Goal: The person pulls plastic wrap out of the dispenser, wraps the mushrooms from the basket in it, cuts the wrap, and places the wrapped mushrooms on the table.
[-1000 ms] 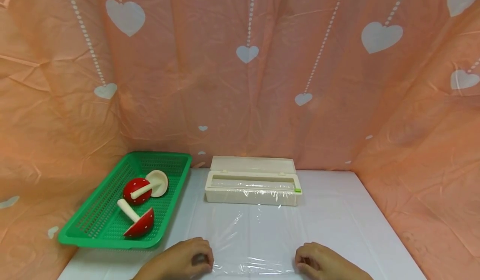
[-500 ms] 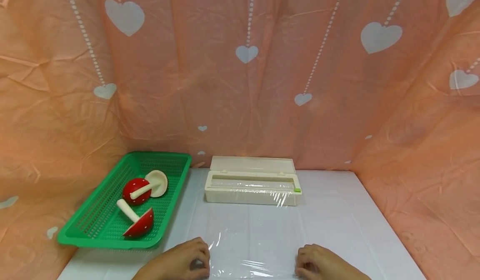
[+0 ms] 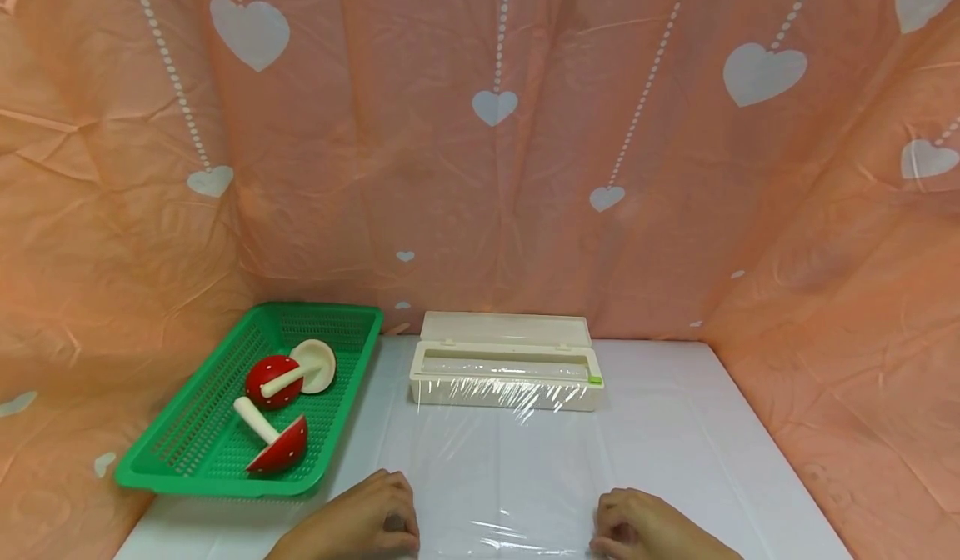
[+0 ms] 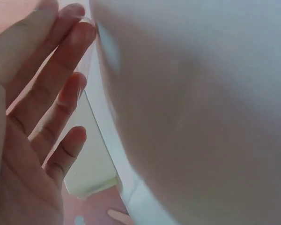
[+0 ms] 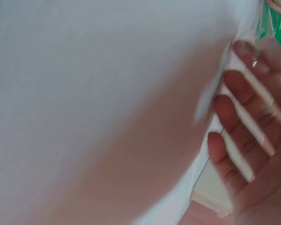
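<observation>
A clear sheet of cling film (image 3: 498, 468) stretches toward me from a cream cling film dispenser (image 3: 435, 393), whose lid stands open at the back and whose roll shows inside. My left hand (image 3: 367, 517) pinches the film's near left corner between thumb and fingertips. At the near right corner my right hand (image 3: 648, 528) holds the film the same way. In the left wrist view the other fingers (image 4: 54, 124) are spread and loosely bent; in the right wrist view the fingers (image 5: 236, 122) look alike. The film's near edge is partly cut off by the head view's bottom.
A green plastic basket (image 3: 330, 460) stands at the left with red-capped, white-dotted toy mushrooms (image 3: 281, 452) in it. A small green slider (image 3: 596, 380) sits at the dispenser's right end. Peach curtains with white hearts (image 3: 495, 108) enclose the white table (image 3: 690, 427) behind and at both sides.
My hands have drawn slightly apart, the left to the left and the right a little to the right. The glints on the film have shifted; basket and dispenser stay put.
</observation>
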Available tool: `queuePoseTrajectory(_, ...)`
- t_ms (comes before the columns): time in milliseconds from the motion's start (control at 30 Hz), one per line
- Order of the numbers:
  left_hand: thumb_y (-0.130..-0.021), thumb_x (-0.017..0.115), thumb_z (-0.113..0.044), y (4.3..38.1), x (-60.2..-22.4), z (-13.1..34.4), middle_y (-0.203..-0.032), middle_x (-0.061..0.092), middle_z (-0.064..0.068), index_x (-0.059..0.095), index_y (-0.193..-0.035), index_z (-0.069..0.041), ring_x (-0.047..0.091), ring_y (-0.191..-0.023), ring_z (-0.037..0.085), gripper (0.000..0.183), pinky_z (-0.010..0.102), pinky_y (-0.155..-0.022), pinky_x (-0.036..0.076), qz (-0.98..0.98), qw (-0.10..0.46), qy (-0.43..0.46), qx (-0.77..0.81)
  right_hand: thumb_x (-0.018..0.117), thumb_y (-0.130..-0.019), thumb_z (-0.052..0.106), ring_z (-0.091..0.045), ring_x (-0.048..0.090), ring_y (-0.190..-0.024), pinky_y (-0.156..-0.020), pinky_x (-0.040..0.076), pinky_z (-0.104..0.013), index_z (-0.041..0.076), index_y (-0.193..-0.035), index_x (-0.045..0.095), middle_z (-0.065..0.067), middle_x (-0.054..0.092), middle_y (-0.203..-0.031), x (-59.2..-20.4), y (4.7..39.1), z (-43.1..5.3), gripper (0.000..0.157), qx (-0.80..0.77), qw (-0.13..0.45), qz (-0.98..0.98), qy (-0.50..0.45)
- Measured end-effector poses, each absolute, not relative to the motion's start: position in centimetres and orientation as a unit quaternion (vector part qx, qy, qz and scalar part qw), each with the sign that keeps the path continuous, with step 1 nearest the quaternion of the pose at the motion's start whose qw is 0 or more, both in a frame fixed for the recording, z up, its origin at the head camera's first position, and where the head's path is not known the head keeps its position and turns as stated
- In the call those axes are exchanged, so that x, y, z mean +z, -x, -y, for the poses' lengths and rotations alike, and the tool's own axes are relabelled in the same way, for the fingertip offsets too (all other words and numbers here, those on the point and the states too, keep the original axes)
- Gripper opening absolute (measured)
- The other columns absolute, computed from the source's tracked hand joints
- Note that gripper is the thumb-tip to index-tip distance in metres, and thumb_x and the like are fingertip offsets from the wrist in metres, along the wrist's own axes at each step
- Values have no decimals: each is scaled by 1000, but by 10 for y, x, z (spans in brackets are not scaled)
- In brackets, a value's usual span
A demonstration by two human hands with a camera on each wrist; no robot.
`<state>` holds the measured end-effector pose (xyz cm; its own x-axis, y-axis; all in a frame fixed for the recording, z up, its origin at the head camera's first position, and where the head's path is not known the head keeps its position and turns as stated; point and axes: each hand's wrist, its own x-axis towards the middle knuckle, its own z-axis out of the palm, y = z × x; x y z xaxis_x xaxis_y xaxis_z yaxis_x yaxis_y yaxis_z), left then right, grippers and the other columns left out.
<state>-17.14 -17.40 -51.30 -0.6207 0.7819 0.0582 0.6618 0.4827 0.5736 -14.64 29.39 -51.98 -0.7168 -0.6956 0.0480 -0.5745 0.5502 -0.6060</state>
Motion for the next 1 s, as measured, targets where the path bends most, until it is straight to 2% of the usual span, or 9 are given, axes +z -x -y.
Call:
queuePoseTrajectory(167,-95,82,-42,169,-511,176,-92,61,-27,84,-93,-34,52,-95,-6,8,24,-83,49,-866,112,-396,285,79,-99,36,7,52,-80,-68,47,-19,32,-83,73,25,56,-84,-518,145,-291,18,-312,111,-880,340)
queuePoseTrajectory(267,-95,83,-41,167,-510,179,-97,63,-26,85,-93,-35,53,-98,-4,7,25,-87,52,-867,122,-385,292,83,-96,32,8,52,-81,-69,47,-18,32,-82,71,25,57,-86,-520,145,-292,18,-306,87,-877,360)
queuePoseTrajectory(400,-97,81,-40,167,-508,183,-106,69,-24,85,-99,-36,58,-104,-2,7,28,-93,56,-861,162,-366,314,86,-92,28,9,51,-82,-69,47,-16,31,-85,67,24,57,-88,-524,145,-294,20,-285,44,-871,398)
queuePoseTrajectory(533,-97,81,-36,165,-508,186,-113,70,-22,85,-104,-37,59,-108,0,8,29,-95,57,-857,198,-339,335,86,-92,29,7,52,-82,-70,47,-18,31,-89,66,23,56,-87,-521,143,-295,21,-307,97,-879,351)
queuePoseTrajectory(667,-97,81,-32,161,-509,191,-118,67,-21,84,-105,-39,56,-111,2,11,26,-94,56,-852,229,-304,359,86,-92,33,4,53,-81,-70,47,-21,30,-99,65,20,54,-86,-518,141,-296,22,-324,151,-888,290)
queuePoseTrajectory(833,-99,80,-30,160,-510,198,-109,65,-20,85,-106,-37,56,-103,1,12,22,-87,54,-844,240,-295,378,85,-93,40,4,52,-81,-70,46,-21,29,-116,65,20,53,-88,-518,140,-298,32,-311,140,-892,296)
queuePoseTrajectory(1000,-98,80,-34,162,-509,199,-92,66,-24,85,-104,-34,57,-90,-4,8,23,-78,52,-858,199,-320,349,84,-93,41,5,52,-83,-72,44,-21,29,-119,65,21,52,-89,-518,141,-299,34,-309,133,-892,302)
